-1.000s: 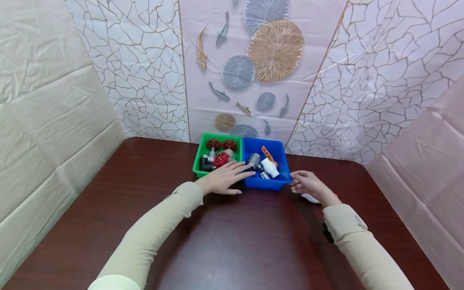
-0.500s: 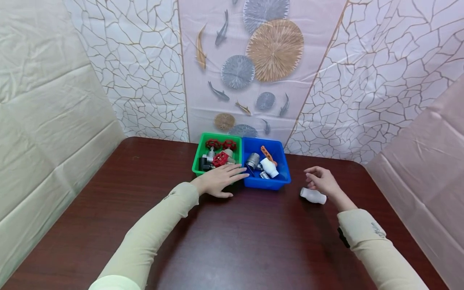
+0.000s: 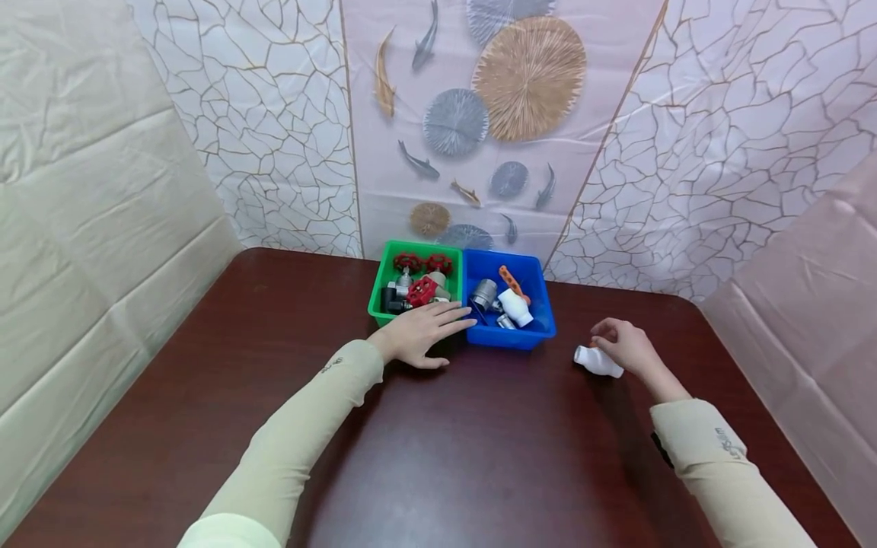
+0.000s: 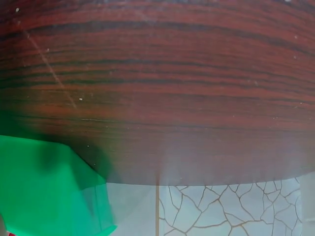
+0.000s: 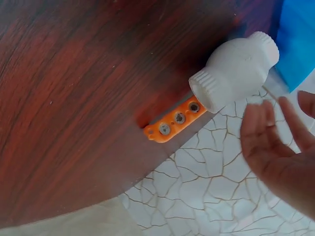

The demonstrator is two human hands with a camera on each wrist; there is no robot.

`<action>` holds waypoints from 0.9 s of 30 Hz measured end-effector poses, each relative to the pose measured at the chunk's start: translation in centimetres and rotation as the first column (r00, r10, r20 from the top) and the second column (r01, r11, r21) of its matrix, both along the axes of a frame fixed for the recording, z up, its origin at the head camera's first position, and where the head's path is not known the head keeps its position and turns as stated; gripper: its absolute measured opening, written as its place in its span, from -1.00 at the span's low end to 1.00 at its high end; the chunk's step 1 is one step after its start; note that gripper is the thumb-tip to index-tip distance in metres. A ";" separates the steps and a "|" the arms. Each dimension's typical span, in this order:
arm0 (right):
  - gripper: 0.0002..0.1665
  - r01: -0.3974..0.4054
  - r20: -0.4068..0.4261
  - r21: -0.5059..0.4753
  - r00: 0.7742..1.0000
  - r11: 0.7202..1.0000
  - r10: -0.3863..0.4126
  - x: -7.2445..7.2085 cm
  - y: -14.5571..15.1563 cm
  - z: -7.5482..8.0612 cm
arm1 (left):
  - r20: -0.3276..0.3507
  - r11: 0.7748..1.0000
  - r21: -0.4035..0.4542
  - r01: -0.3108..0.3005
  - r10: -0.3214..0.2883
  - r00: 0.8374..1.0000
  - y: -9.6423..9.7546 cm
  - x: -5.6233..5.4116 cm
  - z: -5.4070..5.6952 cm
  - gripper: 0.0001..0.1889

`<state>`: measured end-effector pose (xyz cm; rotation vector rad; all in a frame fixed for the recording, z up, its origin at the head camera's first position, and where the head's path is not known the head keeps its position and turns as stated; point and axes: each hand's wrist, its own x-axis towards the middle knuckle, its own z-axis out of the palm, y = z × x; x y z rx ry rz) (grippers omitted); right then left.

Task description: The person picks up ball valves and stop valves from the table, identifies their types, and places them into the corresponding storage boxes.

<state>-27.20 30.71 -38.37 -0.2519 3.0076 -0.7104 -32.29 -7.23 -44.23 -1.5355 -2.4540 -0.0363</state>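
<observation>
A white ball valve (image 3: pixel 597 361) with an orange handle (image 5: pixel 178 118) lies on the table, right of the blue bin (image 3: pixel 503 339). My right hand (image 3: pixel 625 346) is bent over it, fingers loosely curved. In the right wrist view, those fingers (image 5: pixel 255 129) appear spread beside the valve body (image 5: pixel 236 73), with a gap between. My left hand (image 3: pixel 419 332) lies flat with straight fingers across the near rim of the green bin (image 3: pixel 375 304), its fingertips reaching the blue bin's corner. The left wrist view shows only the table and part of the green bin (image 4: pixel 39 182).
Inside the green bin are valves with red handwheels (image 3: pixel 421 291) and a black fitting (image 3: pixel 393 301). The blue bin contains another white valve (image 3: pixel 515 307), an orange handle (image 3: pixel 512 283) and metal fittings (image 3: pixel 484 294). Patterned cloth (image 3: pixel 288 152) hangs behind the dark wooden table (image 3: pixel 438 457).
My right hand has moved rightward from the blue bin's edge to over the white valve, uncovering most of its body. The left hand has barely moved. The head view has shifted slightly.
</observation>
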 end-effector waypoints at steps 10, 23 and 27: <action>-0.48 0.151 0.005 0.261 0.987 0.953 -0.158 0.7 -2.0 -1.6 | -0.034 0.999 0.042 0.017 -0.015 0.999 -0.1 0.2 -0.5 -0.15; -0.13 0.210 0.102 0.332 0.961 0.920 -0.257 -0.3 -2.3 -2.7 | -0.062 0.997 0.067 0.033 -0.028 0.998 0.1 0.1 -0.4 -0.14; -0.10 0.188 0.187 0.308 0.949 0.933 -0.253 -0.8 -1.7 -2.6 | -0.064 0.997 0.068 0.031 -0.027 0.998 0.1 0.1 -0.5 -0.13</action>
